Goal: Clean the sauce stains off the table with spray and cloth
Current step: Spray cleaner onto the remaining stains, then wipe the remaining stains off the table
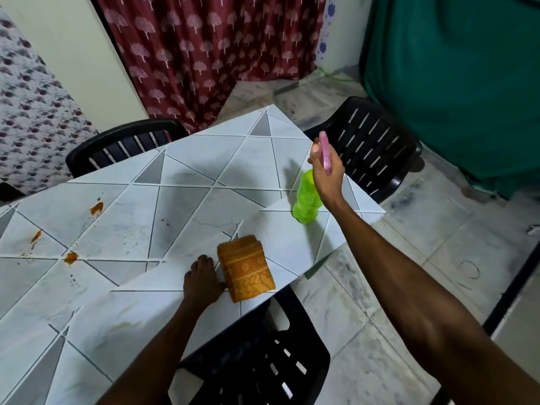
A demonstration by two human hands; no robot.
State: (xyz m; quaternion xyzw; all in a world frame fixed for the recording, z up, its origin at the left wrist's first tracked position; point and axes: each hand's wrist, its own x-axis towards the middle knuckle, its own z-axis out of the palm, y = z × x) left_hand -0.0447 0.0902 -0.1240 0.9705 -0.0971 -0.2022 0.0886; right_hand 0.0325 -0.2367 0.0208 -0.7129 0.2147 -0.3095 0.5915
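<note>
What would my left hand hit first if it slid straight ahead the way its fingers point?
Likely nothing: the left hand points across bare table, just left of the orange cloth, free to the far edge.

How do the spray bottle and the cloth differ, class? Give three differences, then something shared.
The spray bottle is translucent green with a pink head; the cloth is orange and patterned.
The spray bottle is upright; the cloth lies flat and folded.
The right hand grips the spray bottle's head; the cloth lies ungripped beside the left hand.
Shared: both are at the table's right end.
</note>
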